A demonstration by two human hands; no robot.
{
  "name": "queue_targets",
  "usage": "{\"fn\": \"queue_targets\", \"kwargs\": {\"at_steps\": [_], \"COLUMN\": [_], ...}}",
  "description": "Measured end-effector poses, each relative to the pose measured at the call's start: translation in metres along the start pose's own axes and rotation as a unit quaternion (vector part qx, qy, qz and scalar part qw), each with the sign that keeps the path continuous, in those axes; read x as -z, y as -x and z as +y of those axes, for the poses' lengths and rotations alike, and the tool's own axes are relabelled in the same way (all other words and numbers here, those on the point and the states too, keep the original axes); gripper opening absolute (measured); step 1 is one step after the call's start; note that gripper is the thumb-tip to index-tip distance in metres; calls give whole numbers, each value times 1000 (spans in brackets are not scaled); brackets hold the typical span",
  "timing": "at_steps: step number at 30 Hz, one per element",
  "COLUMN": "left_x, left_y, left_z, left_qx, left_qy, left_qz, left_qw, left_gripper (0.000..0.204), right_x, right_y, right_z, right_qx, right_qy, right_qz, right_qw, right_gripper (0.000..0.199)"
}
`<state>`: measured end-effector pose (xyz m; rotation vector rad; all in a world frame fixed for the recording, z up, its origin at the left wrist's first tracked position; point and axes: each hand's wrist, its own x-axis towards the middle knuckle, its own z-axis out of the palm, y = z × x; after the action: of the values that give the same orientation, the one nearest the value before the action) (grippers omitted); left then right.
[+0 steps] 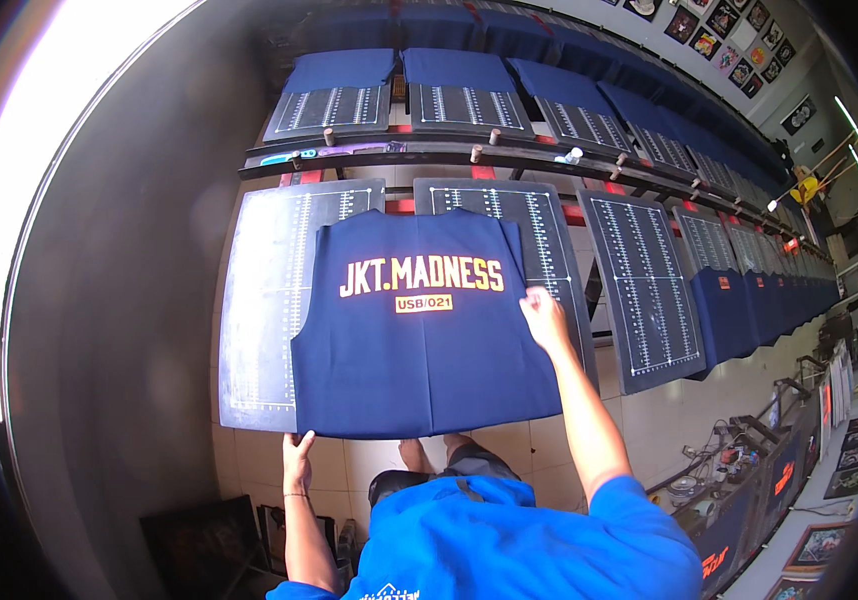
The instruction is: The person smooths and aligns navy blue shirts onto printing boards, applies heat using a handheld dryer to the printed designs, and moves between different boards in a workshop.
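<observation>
A navy blue shirt panel (429, 360) with orange and yellow printed lettering is spread out in front of me. It lies across two dark printing boards, the left board (259, 290) and the middle board (549, 215), covering much of both. My left hand (297, 458) pinches the panel's lower left corner at the boards' near edge, thumb on top. Higher up, my right hand (545, 318) grips the panel's right edge beside the lettering, fingers closed on the cloth. A faint crease runs down the panel's lower middle.
A bare board (639, 290) with white ruler marks stands to the right. Beyond it, more boards carry navy panels (724, 315). A dark metal rail (409, 155) with upright pegs runs behind, before another row of half-covered boards (469, 105). Cables and tools (719, 465) lie at lower right.
</observation>
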<state>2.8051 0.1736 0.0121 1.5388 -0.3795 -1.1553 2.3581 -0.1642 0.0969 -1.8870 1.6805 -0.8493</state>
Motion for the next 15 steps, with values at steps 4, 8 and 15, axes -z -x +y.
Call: {"fn": "queue_targets", "kwargs": {"at_steps": [4,8,15], "left_x": [12,2,-7], "left_y": [-9,2,6], "left_z": [-18,23,42], "left_qx": [86,118,140], "left_qy": [51,-51,-79], "left_qz": [-1,-53,-44], "left_qw": [995,990,986], "left_gripper": [43,21,17], "right_x": [-46,-58,-53], "right_y": [-109,-165,-186], "right_z": [1,9,12], "right_qx": [-34,-67,-32], "right_qy": [184,193,60], "right_qz": [34,-155,-18], "right_qw": [982,966,998], "right_gripper": [58,20,29]}}
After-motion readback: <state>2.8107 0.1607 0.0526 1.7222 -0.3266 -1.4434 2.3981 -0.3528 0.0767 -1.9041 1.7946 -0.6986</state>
